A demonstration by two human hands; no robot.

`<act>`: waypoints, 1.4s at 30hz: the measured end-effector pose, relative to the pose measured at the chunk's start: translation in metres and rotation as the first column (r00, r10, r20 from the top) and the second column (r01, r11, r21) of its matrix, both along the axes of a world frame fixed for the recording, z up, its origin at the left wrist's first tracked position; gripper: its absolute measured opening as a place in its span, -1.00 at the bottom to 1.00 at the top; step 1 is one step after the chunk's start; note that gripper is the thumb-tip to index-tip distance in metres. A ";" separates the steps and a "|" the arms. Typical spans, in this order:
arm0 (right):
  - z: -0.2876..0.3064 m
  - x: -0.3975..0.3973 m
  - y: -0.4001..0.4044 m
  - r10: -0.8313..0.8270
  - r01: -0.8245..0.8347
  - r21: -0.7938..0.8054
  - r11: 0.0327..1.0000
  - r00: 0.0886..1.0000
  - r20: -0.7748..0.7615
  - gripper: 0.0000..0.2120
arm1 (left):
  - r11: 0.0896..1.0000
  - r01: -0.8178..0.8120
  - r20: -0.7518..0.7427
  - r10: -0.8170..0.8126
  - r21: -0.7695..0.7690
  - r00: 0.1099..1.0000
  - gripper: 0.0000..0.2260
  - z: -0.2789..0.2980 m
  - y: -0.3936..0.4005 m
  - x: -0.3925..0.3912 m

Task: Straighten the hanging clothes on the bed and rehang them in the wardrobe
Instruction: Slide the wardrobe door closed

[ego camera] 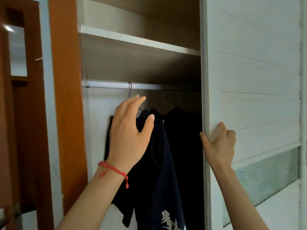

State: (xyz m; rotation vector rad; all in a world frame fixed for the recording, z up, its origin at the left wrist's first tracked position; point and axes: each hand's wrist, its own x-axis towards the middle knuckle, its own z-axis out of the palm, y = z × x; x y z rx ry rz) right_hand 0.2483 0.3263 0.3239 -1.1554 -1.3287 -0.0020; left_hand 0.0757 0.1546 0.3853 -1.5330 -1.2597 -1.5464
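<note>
A dark navy T-shirt (159, 176) with a white print near its hem hangs on a purple hanger (130, 89) hooked over the silver wardrobe rail (108, 84). My left hand (129, 130), with a red string bracelet at the wrist, is spread open over the shirt's shoulder, fingers relaxed and thumb against the fabric. Behind it, a second black garment (184, 146) hangs on a thin wire hanger (164, 103). My right hand (219, 143) grips the edge of the white sliding wardrobe door (252, 80).
A white shelf (139, 41) sits above the rail with nothing seen on it. An orange-brown wooden panel (66, 97) stands left of the opening, with a wooden door frame (31, 113) further left. The sliding door has a frosted glass strip (265, 180).
</note>
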 end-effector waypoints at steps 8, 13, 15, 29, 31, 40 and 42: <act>-0.011 -0.050 -0.054 0.142 -0.143 0.083 0.986 0.990 0.020 -0.38 | 0.918 -0.041 -0.187 0.124 0.395 0.974 -0.69 0.000 -0.072 -0.045; -0.014 -0.078 -0.084 0.227 -0.225 0.137 0.965 0.974 0.002 -0.42 | 0.977 0.008 0.051 -0.019 0.214 0.999 -0.58 -0.013 -0.068 -0.074; -0.016 -0.089 -0.096 0.268 -0.265 0.148 0.953 0.964 0.002 -0.43 | 0.985 0.082 0.071 -0.094 0.152 0.993 -0.54 -0.019 -0.064 -0.079; -0.023 -0.145 -0.160 0.589 -0.572 0.251 0.781 0.808 0.007 -0.54 | 0.930 0.333 0.249 -0.363 0.152 0.898 -0.58 -0.023 -0.059 -0.088; -0.023 -0.150 -0.165 0.609 -0.595 0.252 0.763 0.793 0.028 -0.53 | 0.934 0.325 0.248 -0.354 0.151 0.902 -0.59 -0.023 -0.059 -0.088; -0.023 -0.158 -0.174 0.637 -0.633 0.239 0.736 0.768 0.073 -0.48 | 0.943 0.296 0.243 -0.326 0.155 0.913 -0.57 -0.023 -0.057 -0.088; -0.023 -0.157 -0.174 0.641 -0.640 0.245 0.728 0.763 0.086 -0.48 | 0.944 0.289 0.238 -0.321 0.160 0.917 -0.57 -0.023 -0.057 -0.088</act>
